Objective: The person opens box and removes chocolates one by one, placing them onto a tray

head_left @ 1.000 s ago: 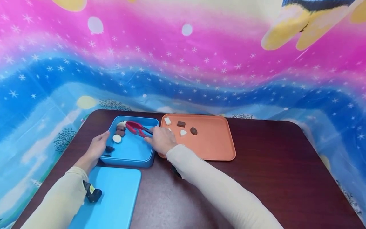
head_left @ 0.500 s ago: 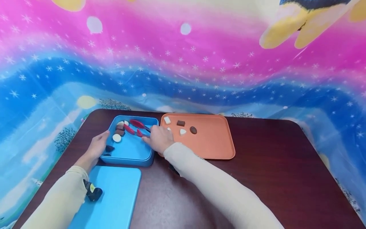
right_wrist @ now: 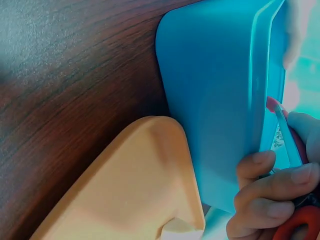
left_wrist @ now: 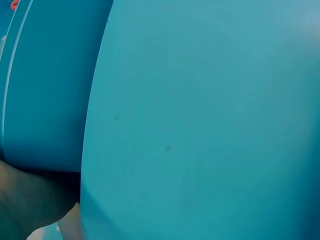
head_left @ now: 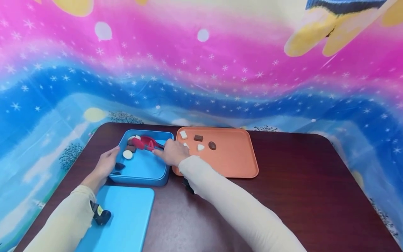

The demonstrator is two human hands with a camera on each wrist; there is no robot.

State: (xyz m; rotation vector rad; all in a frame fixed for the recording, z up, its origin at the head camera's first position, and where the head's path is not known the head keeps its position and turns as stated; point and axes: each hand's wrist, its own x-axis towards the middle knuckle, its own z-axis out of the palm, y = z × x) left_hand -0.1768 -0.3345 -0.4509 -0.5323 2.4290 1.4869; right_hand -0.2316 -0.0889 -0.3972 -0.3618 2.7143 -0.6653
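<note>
In the head view, my right hand (head_left: 176,152) grips red-tipped tongs (head_left: 146,142) that reach over the right wall of a blue box (head_left: 138,180). The tong heads are at the box's far left corner, over the pieces there and partly hiding them. Whether a piece is between them cannot be told. Near them lie a brown chocolate piece (head_left: 131,149) and a white round piece (head_left: 127,154). Closer to me is a dark pointed piece (head_left: 119,166). My left hand (head_left: 106,163) holds the box's left wall. The right wrist view shows my curled fingers (right_wrist: 272,192) around the tongs.
An orange tray (head_left: 233,154) stands against the box's right side, bearing a brown block (head_left: 198,138), a brown oval (head_left: 212,145) and several white pieces (head_left: 200,147). A flat blue lid (head_left: 126,213) lies in front of the box. A patterned cloth hangs behind the table.
The tongs spread wider half a second ago, then shifted left and lower onto the pieces in the far left corner. My left hand keeps its place on the box.
</note>
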